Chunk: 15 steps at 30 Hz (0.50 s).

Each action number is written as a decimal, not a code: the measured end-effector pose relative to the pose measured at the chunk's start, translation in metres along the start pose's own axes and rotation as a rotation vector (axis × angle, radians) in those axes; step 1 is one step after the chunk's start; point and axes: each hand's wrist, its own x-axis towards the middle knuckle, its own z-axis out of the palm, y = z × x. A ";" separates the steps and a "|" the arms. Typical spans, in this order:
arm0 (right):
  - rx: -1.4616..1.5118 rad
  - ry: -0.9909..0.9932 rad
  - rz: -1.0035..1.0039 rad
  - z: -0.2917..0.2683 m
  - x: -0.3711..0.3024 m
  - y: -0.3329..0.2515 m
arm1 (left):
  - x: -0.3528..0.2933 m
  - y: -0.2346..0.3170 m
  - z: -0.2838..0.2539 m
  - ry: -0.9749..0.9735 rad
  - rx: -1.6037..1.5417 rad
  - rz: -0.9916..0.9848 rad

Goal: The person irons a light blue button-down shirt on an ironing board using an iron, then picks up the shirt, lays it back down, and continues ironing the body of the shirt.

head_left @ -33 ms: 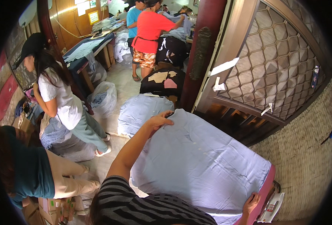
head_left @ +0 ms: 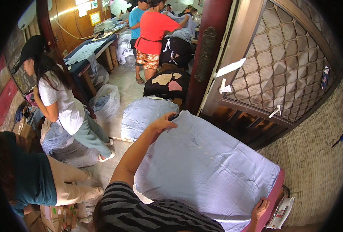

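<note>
A light-blue shirt (head_left: 202, 166) with small pale buttons lies spread flat over a padded ironing board (head_left: 276, 185), whose pinkish-red cover shows along the right side. At the far left corner, my left hand (head_left: 164, 122) is closed on the shirt's edge, next to a small dark patch I cannot make out. My right hand (head_left: 259, 209) is at the near right edge, its bent fingers gripping the cloth. A white and grey iron (head_left: 281, 213) rests beside the board, just right of that hand.
Beyond the board stands a bundle of light-blue cloth (head_left: 146, 116). A metal lattice door (head_left: 283, 58) is at the right. Two people (head_left: 47, 89) are close on the left, near bagged clothes (head_left: 69, 145) and cardboard boxes (head_left: 51, 216). More people (head_left: 154, 33) stand at the back.
</note>
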 end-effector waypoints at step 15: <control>0.076 0.012 -0.018 0.003 0.003 0.002 | -0.067 -0.033 -0.025 0.434 0.927 0.307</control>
